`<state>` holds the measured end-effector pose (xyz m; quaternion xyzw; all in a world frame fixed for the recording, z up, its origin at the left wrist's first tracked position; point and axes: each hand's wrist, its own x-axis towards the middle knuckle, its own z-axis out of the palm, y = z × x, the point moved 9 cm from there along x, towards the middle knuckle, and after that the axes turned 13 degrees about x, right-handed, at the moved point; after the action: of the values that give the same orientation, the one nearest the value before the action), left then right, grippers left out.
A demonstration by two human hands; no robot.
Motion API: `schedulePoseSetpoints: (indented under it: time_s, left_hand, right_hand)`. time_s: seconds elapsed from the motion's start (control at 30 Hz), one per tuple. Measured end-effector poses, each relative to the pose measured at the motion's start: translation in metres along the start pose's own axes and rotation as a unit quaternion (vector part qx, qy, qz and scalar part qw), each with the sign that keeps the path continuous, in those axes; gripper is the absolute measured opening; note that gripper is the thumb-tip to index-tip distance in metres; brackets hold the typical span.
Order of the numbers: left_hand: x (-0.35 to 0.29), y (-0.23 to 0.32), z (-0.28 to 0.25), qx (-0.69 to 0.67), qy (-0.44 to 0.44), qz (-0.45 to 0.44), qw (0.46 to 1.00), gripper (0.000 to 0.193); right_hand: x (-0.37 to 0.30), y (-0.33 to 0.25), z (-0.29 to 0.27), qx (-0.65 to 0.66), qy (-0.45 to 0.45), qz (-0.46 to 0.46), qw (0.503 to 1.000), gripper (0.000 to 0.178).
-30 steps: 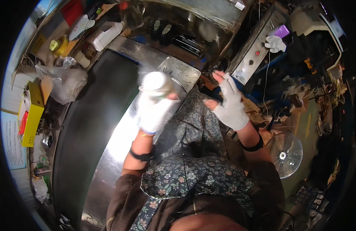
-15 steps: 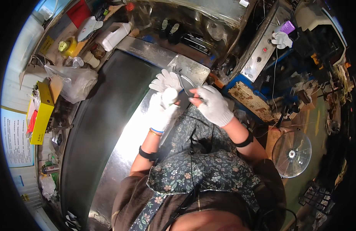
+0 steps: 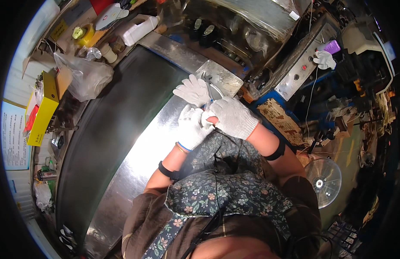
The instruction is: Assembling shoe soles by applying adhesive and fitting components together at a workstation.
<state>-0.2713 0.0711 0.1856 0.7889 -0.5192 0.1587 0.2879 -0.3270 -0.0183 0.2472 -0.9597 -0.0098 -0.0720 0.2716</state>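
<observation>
Both my hands wear white knit gloves and meet above the bright metal ledge, just in front of my apron. My left hand (image 3: 193, 128) is closed, its fingers curled toward my right hand. My right hand (image 3: 233, 118) is pinched against it, with bare skin of a fingertip showing at the glove's end. White material sits between the two hands, too covered to identify. Right behind them a loose white glove (image 3: 192, 89) lies with its fingers pointing left. Beside that glove is a curved metal tool (image 3: 216, 89), partly hidden by my right hand.
A dark conveyor belt (image 3: 122, 99) runs along the left, edged by the metal ledge (image 3: 135, 162). Beyond it are a plastic bag (image 3: 85, 80), a white jug (image 3: 137, 29) and a yellow box (image 3: 45, 110). At right stand a control panel (image 3: 301, 69) and a fan (image 3: 324, 183).
My right hand has moved left onto my left hand, closing the gap between them. My left hand's fingers now curl in against it. The view has shifted slightly.
</observation>
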Motion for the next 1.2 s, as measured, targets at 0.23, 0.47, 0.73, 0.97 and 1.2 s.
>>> schedulePoseSetpoints:
  time_s: [0.23, 0.47, 0.73, 0.97, 1.2]
  left_hand:
    - [-0.017, -0.033, 0.048, -0.121, -0.095, -0.079, 0.985, 0.056]
    - [0.002, -0.022, 0.005, -0.018, -0.021, -0.041, 0.999, 0.053]
    - [0.001, -0.033, -0.002, -0.010, -0.015, -0.082, 0.996, 0.049]
    - [0.001, -0.038, -0.001, -0.024, -0.025, -0.077, 0.996, 0.046]
    - [0.000, -0.045, 0.013, -0.052, -0.070, -0.080, 0.993, 0.049]
  right_hand:
    - [0.019, -0.026, -0.008, 0.061, -0.011, -0.140, 0.988, 0.030]
    - [0.029, -0.027, -0.008, 0.057, 0.014, -0.088, 0.994, 0.032]
    - [0.029, 0.006, 0.014, 0.099, -0.031, 0.049, 0.993, 0.033]
    - [0.032, 0.000, 0.010, 0.091, 0.020, 0.017, 0.995, 0.035]
    - [0.037, -0.011, -0.003, 0.211, 0.012, -0.079, 0.974, 0.028]
